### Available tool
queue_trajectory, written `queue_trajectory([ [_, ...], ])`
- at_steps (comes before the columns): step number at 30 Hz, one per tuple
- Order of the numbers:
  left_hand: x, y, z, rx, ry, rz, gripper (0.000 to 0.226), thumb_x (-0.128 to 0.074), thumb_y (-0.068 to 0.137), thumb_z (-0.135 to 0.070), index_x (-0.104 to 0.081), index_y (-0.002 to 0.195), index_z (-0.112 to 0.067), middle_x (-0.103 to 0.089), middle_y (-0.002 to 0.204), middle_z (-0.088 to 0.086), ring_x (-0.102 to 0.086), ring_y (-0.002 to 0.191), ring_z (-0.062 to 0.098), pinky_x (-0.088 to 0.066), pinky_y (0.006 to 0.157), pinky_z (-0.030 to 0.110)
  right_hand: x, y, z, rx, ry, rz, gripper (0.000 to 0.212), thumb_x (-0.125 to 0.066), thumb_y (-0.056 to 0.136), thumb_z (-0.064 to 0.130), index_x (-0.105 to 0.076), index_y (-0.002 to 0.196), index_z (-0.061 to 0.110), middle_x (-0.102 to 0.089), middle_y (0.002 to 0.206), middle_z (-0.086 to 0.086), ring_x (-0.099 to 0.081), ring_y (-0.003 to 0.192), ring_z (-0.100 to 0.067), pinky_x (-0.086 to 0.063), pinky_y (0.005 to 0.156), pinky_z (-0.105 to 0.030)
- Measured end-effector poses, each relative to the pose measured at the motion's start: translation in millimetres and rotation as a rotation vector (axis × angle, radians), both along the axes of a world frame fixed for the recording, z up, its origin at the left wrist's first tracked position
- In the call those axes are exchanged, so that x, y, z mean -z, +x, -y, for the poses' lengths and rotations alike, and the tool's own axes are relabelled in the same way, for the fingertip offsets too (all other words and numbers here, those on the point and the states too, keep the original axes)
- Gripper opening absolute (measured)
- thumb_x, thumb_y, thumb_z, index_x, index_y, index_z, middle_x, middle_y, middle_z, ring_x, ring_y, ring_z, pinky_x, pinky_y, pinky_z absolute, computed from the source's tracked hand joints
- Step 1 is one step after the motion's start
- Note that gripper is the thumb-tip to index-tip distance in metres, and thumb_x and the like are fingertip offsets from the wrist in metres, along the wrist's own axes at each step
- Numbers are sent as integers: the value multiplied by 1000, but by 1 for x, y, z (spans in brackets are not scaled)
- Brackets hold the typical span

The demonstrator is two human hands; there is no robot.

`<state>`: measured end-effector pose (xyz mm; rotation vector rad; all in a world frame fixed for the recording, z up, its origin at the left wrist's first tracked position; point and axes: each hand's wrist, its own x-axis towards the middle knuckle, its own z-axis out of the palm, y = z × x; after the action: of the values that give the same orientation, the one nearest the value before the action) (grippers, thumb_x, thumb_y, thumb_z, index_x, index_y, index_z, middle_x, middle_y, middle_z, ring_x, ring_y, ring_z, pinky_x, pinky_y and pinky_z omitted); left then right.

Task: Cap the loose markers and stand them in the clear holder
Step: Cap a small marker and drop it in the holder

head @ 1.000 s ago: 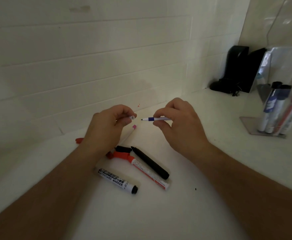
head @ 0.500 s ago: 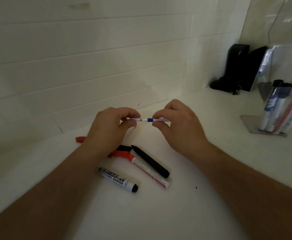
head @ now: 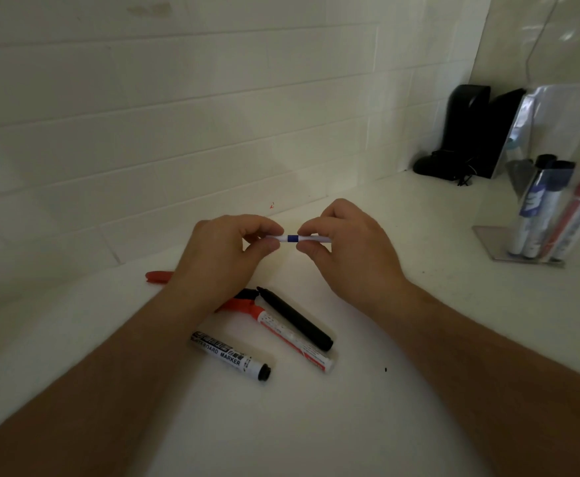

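Note:
A thin white marker with a blue band is held level above the white counter. My right hand pinches its barrel and my left hand pinches the white cap end, which is pushed onto it. Below my hands lie a black marker, a red-and-white marker and a black-and-white whiteboard marker. A red piece lies left of my left wrist. The clear holder stands at the right with several capped markers in it.
A white tiled wall runs along the back of the counter. A black object with a cord stands in the corner behind the holder.
My hands came together. The cap in my left hand went onto the marker's blue tip and now sits closed against the blue band.

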<state>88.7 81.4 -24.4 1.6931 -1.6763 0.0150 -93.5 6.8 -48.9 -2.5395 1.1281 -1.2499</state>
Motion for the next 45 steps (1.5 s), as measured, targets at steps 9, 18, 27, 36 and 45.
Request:
queue_trajectory([
  [9,-1,-13,1,-41,15,-46,14,-75,88,-27,-76,88,-40,-69,78,-22,-63,81,-1,-37,72,4,-2,-1,-1,-16,123,1,14,-70,93,35,-76,104,30,-54,93,11,-56,83,-11,-43,67,-24],
  [18,-4,-20,-5,-30,-62,10,9,-77,86,-25,-80,91,-32,-75,85,-13,-67,82,5,-48,81,17,-7,-2,-1,-58,227,50,6,-72,89,35,-74,95,36,-59,94,12,-58,88,-6,-50,77,-30],
  [27,-40,-57,-4,119,-31,-152,10,-81,77,-42,-77,81,-33,-73,71,-19,-67,75,-7,-43,67,2,-73,-65,3,-128,181,-265,13,-63,89,46,-73,96,42,-66,92,16,-57,95,-15,-50,87,-45],
  [36,-89,-176,30,444,-181,-658,13,-75,89,-18,-77,98,-28,-78,90,-12,-72,88,-2,-52,82,11,-158,-196,-5,94,50,218,12,-72,91,20,-71,91,31,-63,82,12,-54,63,1,-43,62,-9],
  [45,-23,-224,39,389,140,-383,20,-68,91,-25,-74,104,-40,-65,101,-24,-61,93,-5,-47,69,14,-128,-246,27,385,99,201,24,-62,99,23,-54,121,27,-66,102,7,-67,79,-12,-55,68,-26],
])
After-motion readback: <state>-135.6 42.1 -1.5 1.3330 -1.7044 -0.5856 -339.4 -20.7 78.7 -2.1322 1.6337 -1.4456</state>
